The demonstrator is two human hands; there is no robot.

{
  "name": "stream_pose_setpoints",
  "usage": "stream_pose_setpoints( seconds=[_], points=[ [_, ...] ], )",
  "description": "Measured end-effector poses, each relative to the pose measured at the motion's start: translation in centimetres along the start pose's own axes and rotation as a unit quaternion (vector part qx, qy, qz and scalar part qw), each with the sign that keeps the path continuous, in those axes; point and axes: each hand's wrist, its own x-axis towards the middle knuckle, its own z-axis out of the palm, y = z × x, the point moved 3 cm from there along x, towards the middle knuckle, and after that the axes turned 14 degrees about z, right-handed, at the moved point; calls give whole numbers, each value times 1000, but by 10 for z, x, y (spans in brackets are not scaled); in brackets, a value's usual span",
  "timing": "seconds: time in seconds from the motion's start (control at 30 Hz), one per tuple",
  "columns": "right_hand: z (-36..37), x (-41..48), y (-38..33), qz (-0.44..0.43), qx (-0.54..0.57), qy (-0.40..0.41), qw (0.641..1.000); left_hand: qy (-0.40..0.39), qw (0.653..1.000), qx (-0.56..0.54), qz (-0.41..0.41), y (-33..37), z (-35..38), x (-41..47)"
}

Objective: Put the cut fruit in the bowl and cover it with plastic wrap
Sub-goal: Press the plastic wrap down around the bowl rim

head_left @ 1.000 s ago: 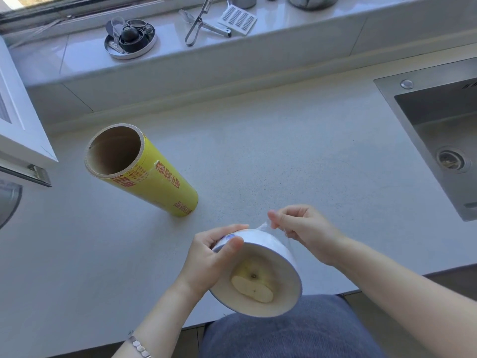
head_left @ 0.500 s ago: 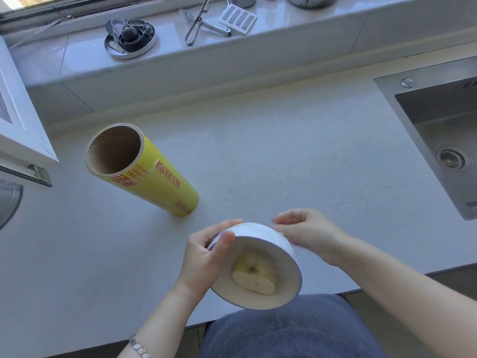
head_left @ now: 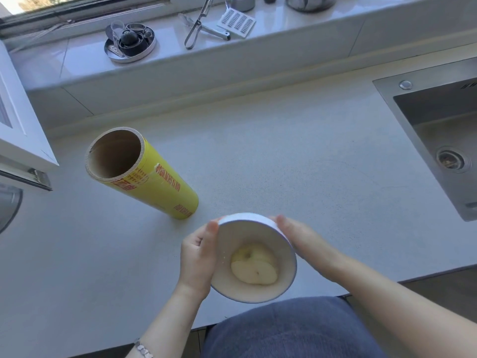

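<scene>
A white bowl (head_left: 247, 220) with a thin blue rim is held above the counter's near edge, tilted so its mouth faces me. Pale cut fruit (head_left: 254, 267) lies in its bottom. Clear film over the mouth shows only as faint glints. My left hand (head_left: 197, 254) grips the bowl's left side, thumb near the rim. My right hand (head_left: 304, 241) presses flat against the right wall, fingers reaching toward the far rim. The yellow plastic wrap roll (head_left: 160, 184) lies on the counter to the upper left, apart from both hands.
A steel sink (head_left: 438, 140) is sunk into the counter at the right. On the windowsill behind sit a round metal tray (head_left: 130, 41) of small items, a peeler (head_left: 196, 27) and a white grater (head_left: 236, 21). A white cabinet door (head_left: 18, 130) juts in at the left.
My right hand let go of the pinched film edge and moved down onto the bowl's right wall. The bowl shifted slightly right and its mouth turned more toward me.
</scene>
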Motion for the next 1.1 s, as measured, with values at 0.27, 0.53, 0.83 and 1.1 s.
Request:
stream_pose_setpoints(
  seconds=[0.27, 0.53, 0.83, 1.1],
  points=[
    [8, 0, -13, -105, 59, 35, 992, 71, 996, -44, -27, 13, -2, 14],
    [12, 8, 7, -38, 183, 8, 982, 134, 988, -69, -41, 15, -6, 23],
    [8, 40, 20, 182, 294, -7, 938, 148, 974, -36, -165, -33, 16, 40],
    [-16, 86, 26, 260, 260, 70, 927, 81, 952, 3, -296, -123, 24, 86]
  ],
)
